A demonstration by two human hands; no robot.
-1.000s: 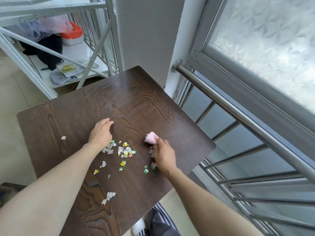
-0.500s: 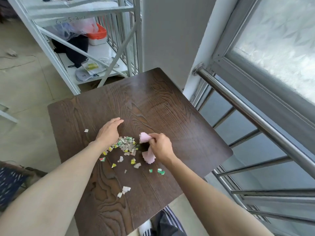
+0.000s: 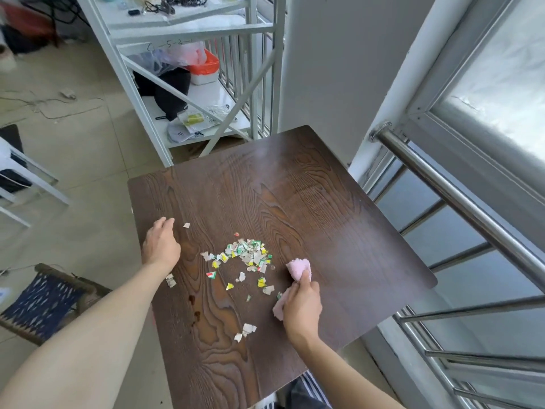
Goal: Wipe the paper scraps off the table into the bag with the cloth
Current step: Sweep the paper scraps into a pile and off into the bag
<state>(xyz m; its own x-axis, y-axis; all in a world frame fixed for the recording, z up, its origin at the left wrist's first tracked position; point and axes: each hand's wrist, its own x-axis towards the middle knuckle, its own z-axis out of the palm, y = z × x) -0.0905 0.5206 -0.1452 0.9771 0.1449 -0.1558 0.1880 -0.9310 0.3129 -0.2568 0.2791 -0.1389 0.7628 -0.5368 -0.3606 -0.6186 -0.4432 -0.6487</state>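
A heap of coloured paper scraps (image 3: 246, 253) lies in the middle of the dark wooden table (image 3: 295, 196). Loose scraps are scattered nearer me, with a small clump (image 3: 246, 332) toward the front and a single scrap (image 3: 186, 225) at the far left. My right hand (image 3: 302, 305) grips a pink cloth (image 3: 299, 268) just right of the heap, on the tabletop. My left hand (image 3: 160, 245) rests flat near the table's left edge, fingers apart, holding nothing. No bag is in view.
A white metal shelf rack (image 3: 188, 93) with bags and boxes stands behind the table. A steel railing (image 3: 460, 202) and window run along the right. A woven stool (image 3: 44, 302) sits on the floor at the left. My striped clothing (image 3: 306, 391) shows below the front edge.
My left hand has drawn away from the heap to the table's left edge. My right hand and the cloth have pulled back to the right of the scraps. The view tilted up and left.
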